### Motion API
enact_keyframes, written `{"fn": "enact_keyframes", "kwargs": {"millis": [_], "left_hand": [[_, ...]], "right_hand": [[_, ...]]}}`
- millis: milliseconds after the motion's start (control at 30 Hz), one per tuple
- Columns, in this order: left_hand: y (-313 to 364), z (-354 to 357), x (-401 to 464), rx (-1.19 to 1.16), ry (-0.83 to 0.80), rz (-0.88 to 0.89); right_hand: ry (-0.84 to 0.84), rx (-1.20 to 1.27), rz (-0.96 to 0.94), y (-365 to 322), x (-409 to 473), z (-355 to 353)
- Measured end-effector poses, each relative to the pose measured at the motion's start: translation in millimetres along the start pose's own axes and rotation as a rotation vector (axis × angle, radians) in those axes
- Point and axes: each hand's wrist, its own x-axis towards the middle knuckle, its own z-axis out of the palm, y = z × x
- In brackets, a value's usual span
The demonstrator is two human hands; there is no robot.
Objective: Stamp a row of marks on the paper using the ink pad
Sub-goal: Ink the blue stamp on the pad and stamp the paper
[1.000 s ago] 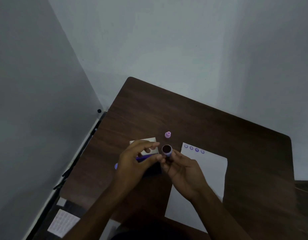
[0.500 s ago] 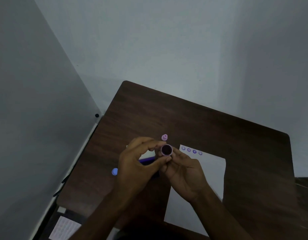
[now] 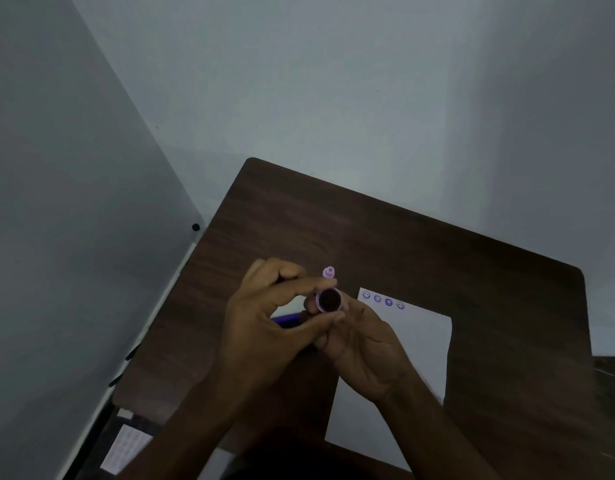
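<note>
No brand or readable writing shows anywhere. Both hands meet over the middle of the desk (image 3: 437, 258). The right hand (image 3: 364, 344) grips a small round purple stamp (image 3: 329, 300), its dark face turned up toward the camera. The left hand (image 3: 264, 327) curls its forefinger and thumb to pinch the stamp's rim from either side. The paper (image 3: 413, 348) lies toward the desk's right side, reaching the near edge, partly under the right hand; four purple smiley marks (image 3: 383, 300) run along its far edge. A lilac cap (image 3: 328, 271) stands just beyond the hands. A blue object (image 3: 288, 319), mostly hidden, lies beneath the left hand. A pale sheet (image 3: 126, 445) lies off the desk's near-left corner.
</note>
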Motion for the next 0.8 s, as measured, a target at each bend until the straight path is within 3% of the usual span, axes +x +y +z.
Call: {"fn": "enact_keyframes", "kwargs": {"millis": [267, 400, 800], "left_hand": [[-2.5, 2.3, -1.9, -0.006, -0.028, -0.026], [2.0, 0.1, -2.4, -0.044, -0.023, -0.021], [10.2, -8.9, -0.7, 0.081, 0.002, 0.119]], "right_hand": [[-0.103, 0.062, 0.041, -0.8, -1.3, 4.7], [-0.090, -0.029, 0.069, -1.3, -1.2, 4.4], [-0.111, 0.074, 0.047, 3.3, 0.2, 2.3]]}}
